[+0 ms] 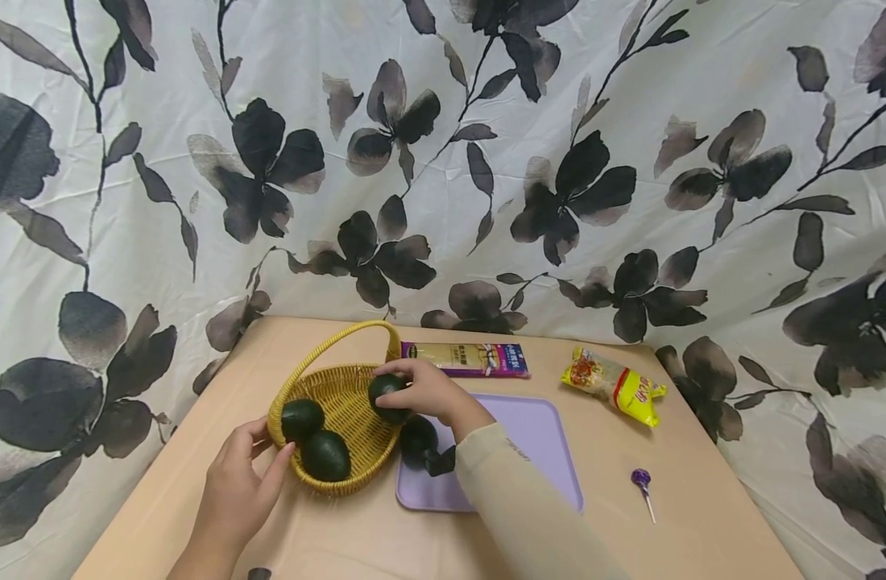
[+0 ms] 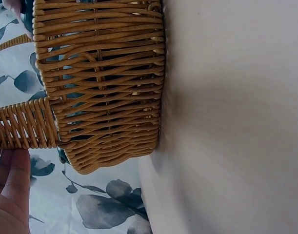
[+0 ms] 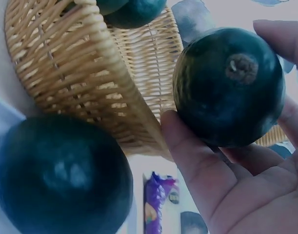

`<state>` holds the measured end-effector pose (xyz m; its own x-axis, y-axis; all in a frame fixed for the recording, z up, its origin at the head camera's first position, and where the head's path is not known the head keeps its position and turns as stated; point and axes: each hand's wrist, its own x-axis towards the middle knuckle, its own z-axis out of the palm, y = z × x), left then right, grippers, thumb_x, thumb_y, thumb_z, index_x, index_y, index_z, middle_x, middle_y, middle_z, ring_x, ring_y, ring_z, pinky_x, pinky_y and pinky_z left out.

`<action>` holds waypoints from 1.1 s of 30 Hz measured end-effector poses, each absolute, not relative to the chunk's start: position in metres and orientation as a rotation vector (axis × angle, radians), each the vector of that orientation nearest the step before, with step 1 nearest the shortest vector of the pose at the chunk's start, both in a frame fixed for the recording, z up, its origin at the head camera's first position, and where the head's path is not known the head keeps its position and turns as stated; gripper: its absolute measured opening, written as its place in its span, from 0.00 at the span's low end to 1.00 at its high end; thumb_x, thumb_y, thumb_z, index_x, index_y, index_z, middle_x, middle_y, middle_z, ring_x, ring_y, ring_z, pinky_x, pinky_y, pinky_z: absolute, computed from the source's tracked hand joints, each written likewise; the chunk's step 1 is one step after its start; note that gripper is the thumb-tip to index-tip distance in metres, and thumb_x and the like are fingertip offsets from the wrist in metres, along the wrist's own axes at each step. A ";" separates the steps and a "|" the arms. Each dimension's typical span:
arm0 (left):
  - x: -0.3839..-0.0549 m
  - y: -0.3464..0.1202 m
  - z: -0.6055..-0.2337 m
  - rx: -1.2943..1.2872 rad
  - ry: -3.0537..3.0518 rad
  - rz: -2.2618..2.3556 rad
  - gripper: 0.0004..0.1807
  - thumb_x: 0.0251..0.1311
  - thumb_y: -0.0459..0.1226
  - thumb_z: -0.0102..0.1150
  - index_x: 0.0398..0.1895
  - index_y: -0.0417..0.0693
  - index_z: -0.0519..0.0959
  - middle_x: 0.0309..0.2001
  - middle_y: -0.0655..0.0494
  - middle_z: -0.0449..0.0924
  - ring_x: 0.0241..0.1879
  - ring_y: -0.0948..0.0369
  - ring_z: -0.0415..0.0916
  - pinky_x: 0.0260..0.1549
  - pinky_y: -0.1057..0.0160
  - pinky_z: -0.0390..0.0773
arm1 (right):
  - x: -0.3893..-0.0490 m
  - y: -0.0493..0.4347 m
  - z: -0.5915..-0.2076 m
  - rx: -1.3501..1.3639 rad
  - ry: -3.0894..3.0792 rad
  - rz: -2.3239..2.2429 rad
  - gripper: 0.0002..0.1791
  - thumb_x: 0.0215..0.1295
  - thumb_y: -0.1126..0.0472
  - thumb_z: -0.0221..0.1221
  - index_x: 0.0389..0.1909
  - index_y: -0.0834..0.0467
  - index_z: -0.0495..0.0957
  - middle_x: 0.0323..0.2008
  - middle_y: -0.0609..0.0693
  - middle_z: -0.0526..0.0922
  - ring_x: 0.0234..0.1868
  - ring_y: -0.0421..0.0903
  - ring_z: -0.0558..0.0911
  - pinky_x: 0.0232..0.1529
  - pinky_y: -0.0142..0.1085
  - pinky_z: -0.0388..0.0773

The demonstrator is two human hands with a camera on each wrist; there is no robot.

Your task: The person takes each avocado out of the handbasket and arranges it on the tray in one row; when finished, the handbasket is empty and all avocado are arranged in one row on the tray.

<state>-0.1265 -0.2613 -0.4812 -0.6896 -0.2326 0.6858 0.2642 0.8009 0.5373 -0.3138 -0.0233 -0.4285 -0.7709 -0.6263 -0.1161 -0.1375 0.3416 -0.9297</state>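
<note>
In the head view, my right hand (image 1: 434, 396) grips a dark green avocado (image 1: 378, 390) at the right rim of a woven basket (image 1: 363, 419). The right wrist view shows the round stem scar of this held avocado (image 3: 227, 97), with thumb and fingers around it. Two more avocados (image 1: 325, 456) lie inside the basket on its left side. My left hand (image 1: 236, 483) holds the basket's left side at the foot of the handle (image 2: 22, 124). Another avocado (image 1: 417, 439) rests on the lilac tray (image 1: 552, 443), right beside the basket.
Behind the tray lies a purple-and-gold food packet (image 1: 465, 359). To the right are a yellow-and-red snack bag (image 1: 613, 385) and a purple lollipop (image 1: 642, 480). A floral cloth (image 1: 443, 161) hangs behind the table (image 1: 341, 540).
</note>
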 end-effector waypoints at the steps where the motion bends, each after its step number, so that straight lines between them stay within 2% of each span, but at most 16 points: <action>1: -0.126 -0.261 -0.481 -0.023 -2.189 -0.801 0.31 0.49 0.24 0.76 0.57 0.32 0.74 0.49 0.45 0.81 0.47 0.52 0.81 0.56 0.91 0.68 | -0.314 -0.021 -0.428 -0.665 2.154 -1.428 0.25 0.59 0.57 0.74 0.59 0.49 0.83 0.52 0.54 0.81 0.52 0.50 0.81 0.49 0.47 0.91; 10: -0.126 -0.262 -0.481 -0.016 -2.183 -0.824 0.30 0.49 0.23 0.75 0.57 0.32 0.74 0.49 0.46 0.81 0.51 0.71 0.76 0.56 0.91 0.69 | -0.315 -0.006 -0.431 -0.629 2.167 -1.483 0.25 0.60 0.55 0.74 0.58 0.46 0.82 0.52 0.53 0.80 0.53 0.51 0.81 0.51 0.48 0.90; 15: -0.125 -0.261 -0.481 -0.004 -2.193 -0.833 0.30 0.50 0.24 0.75 0.57 0.32 0.74 0.49 0.46 0.81 0.51 0.70 0.76 0.56 0.91 0.69 | -0.315 0.003 -0.434 -0.627 2.201 -1.501 0.24 0.59 0.54 0.74 0.57 0.43 0.83 0.54 0.52 0.80 0.55 0.53 0.79 0.55 0.52 0.88; 23: -0.125 -0.261 -0.481 0.007 -2.196 -0.827 0.30 0.51 0.24 0.75 0.58 0.32 0.73 0.50 0.46 0.81 0.51 0.68 0.77 0.56 0.91 0.68 | -0.316 0.017 -0.441 -0.620 2.194 -1.577 0.26 0.59 0.56 0.74 0.59 0.49 0.82 0.56 0.53 0.80 0.57 0.52 0.79 0.55 0.50 0.88; 28: -0.126 -0.260 -0.481 -0.007 -2.189 -0.827 0.30 0.51 0.24 0.75 0.58 0.32 0.74 0.49 0.46 0.81 0.51 0.72 0.76 0.56 0.91 0.69 | -0.315 0.027 -0.447 -0.566 2.231 -1.595 0.24 0.57 0.55 0.76 0.56 0.45 0.83 0.60 0.52 0.78 0.58 0.53 0.78 0.55 0.49 0.89; 33: -0.125 -0.260 -0.482 0.001 -2.190 -0.825 0.29 0.50 0.24 0.75 0.57 0.32 0.74 0.49 0.46 0.82 0.50 0.73 0.75 0.56 0.91 0.68 | -0.314 0.035 -0.459 -0.490 2.260 -1.576 0.26 0.56 0.53 0.77 0.56 0.43 0.83 0.55 0.56 0.81 0.54 0.54 0.81 0.54 0.51 0.89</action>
